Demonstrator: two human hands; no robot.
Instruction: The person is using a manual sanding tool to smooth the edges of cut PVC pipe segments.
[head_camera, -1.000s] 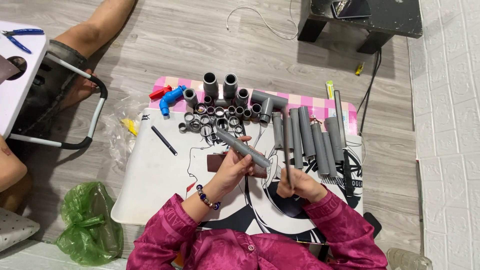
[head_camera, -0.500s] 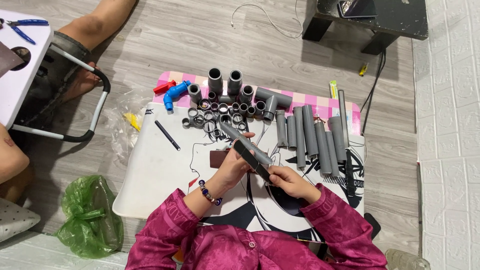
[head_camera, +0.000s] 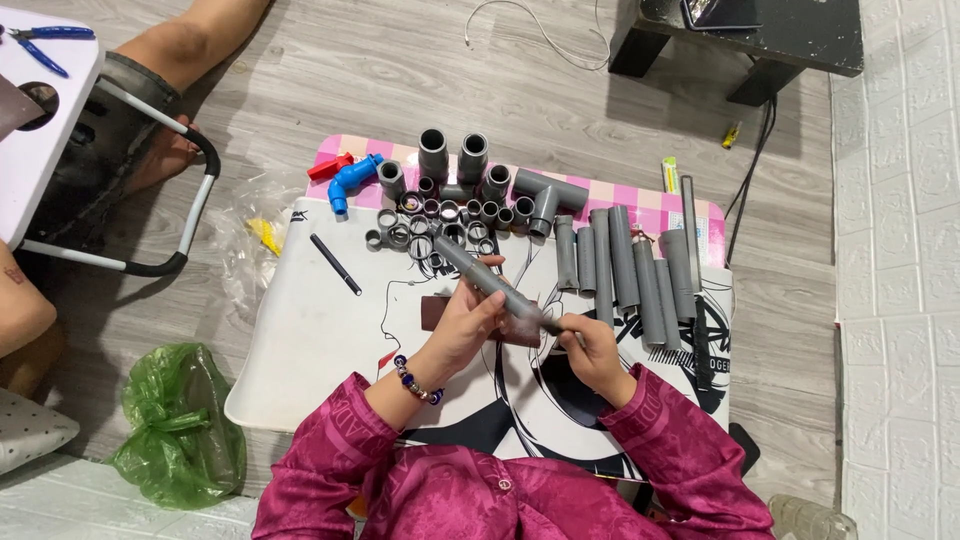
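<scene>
- Left hand (head_camera: 465, 325): grip wrapped around a grey pipe piece (head_camera: 490, 283), held above the middle of the tabletop (head_camera: 300, 340); pipe lies slanted, far end up-left, near end down-right.
- Right hand (head_camera: 597, 352): grip pinched on a thin dark tool (head_camera: 556, 325); its tip meets the near end of the pipe piece. Kind of tool cannot be told.
- Behind the hands, a cluster of small grey ring fittings (head_camera: 430, 232) lies on the tabletop, far of centre.
- Far edge: two upright grey couplings (head_camera: 452, 155), a grey tee fitting (head_camera: 545, 195), and a blue elbow fitting (head_camera: 350, 180) with a red part just beside it, to the left.
- Right side: row of cut grey pipe lengths (head_camera: 625, 265) lying side by side.
- Black pen (head_camera: 334, 264) lies on the left part of the tabletop, apart from the hands.
- Green plastic bag (head_camera: 175, 430) on the floor, near left.
</scene>
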